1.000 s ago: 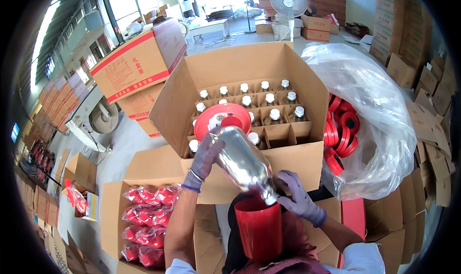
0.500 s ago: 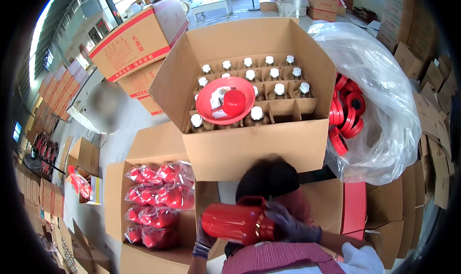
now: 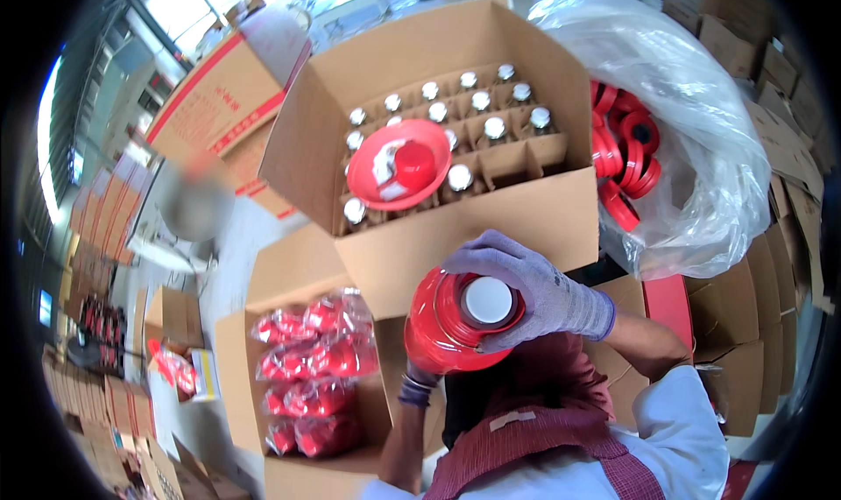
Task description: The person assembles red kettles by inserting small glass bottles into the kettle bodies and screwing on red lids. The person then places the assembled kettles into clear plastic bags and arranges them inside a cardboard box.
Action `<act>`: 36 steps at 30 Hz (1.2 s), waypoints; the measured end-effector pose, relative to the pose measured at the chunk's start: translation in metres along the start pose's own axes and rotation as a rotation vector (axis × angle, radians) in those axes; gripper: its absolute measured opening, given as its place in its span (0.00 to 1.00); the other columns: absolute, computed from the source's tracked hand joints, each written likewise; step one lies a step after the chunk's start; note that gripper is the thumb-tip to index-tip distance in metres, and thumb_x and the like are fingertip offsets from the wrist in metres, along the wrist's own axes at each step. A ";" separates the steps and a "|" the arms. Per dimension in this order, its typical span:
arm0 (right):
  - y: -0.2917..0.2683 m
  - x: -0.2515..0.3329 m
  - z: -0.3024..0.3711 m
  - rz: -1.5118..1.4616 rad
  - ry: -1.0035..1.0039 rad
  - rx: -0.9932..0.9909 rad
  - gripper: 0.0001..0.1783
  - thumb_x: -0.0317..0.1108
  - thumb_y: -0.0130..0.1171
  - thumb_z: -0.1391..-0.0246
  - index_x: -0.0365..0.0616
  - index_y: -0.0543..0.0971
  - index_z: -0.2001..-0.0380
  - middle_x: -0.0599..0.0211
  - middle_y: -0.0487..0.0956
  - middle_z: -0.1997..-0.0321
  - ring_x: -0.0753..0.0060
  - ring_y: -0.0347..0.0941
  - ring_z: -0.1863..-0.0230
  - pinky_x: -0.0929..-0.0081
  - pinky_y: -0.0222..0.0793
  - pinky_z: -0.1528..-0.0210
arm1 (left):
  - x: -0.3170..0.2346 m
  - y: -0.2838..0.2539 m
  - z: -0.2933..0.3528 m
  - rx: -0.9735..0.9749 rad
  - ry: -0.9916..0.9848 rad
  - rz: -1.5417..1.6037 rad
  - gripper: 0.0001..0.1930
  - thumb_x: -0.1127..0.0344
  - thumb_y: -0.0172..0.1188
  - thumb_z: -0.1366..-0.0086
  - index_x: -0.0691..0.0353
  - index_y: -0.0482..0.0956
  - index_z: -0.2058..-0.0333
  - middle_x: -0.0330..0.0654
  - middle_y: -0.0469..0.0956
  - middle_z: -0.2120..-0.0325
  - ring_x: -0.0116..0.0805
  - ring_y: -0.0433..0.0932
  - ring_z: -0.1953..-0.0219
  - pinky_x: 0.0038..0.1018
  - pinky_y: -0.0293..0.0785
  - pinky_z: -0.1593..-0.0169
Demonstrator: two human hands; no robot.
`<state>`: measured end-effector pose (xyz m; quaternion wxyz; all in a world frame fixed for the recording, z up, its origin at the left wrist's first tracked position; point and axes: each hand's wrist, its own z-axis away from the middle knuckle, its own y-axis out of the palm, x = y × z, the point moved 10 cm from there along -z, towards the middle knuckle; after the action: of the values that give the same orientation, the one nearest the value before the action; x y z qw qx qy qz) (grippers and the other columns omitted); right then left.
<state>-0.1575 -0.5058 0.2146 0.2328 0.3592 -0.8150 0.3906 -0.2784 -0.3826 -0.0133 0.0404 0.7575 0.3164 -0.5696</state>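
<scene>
A red thermos jug (image 3: 431,329) is tilted up toward me in front of the tall carton. Its round mouth shows a white cap (image 3: 487,299) in the middle, ringed by a red collar. My right hand (image 3: 539,281), in a grey-purple glove, curls over the collar from the right, thumb and fingers on opposite sides. Low on the jug's left side is my gloved left hand (image 3: 420,379), supporting the body; its fingers are mostly hidden behind the jug.
Beyond the jug stands an open carton (image 3: 473,237) with divided cells of white-capped bottles; a red bowl (image 3: 399,198) rests on them. At right, a clear plastic bag (image 3: 683,176) holds red rings (image 3: 644,180). Lower left, another open carton (image 3: 232,351) contains bagged red parts (image 3: 320,360).
The jug has turned from lying sideways to mouth up, and rises nearer the carton. My right hand has moved up from the jug's right end onto the collar. The view has tilted.
</scene>
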 end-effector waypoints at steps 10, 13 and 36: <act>-0.059 -0.032 0.004 0.096 0.088 -0.409 0.36 0.38 0.75 0.68 0.41 0.74 0.52 0.55 0.76 0.56 0.54 0.75 0.54 0.65 0.71 0.51 | 0.055 0.025 -0.039 -0.345 -0.170 0.203 0.32 0.57 0.65 0.43 0.61 0.66 0.42 0.47 0.70 0.46 0.40 0.70 0.44 0.36 0.68 0.42; -0.054 -0.045 0.004 0.030 0.081 -0.329 0.39 0.41 0.76 0.71 0.40 0.74 0.52 0.55 0.75 0.56 0.55 0.75 0.55 0.66 0.70 0.50 | 0.067 0.017 -0.033 -0.377 -0.228 0.252 0.28 0.57 0.63 0.41 0.62 0.68 0.44 0.47 0.72 0.49 0.40 0.72 0.47 0.35 0.70 0.44; -0.177 -0.225 0.243 1.342 0.845 -0.549 0.26 0.47 0.64 0.55 0.44 0.73 0.56 0.51 0.70 0.52 0.47 0.67 0.49 0.59 0.67 0.50 | -0.049 0.115 -0.094 0.792 0.130 -0.901 0.28 0.39 0.50 0.35 0.63 0.77 0.75 0.53 0.78 0.78 0.53 0.79 0.72 0.46 0.74 0.66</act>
<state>0.0965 -0.6872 0.0068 0.3158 -0.4478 -0.7662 0.3356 -0.1468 -0.4562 0.0285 -0.5095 0.5397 0.3719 -0.5576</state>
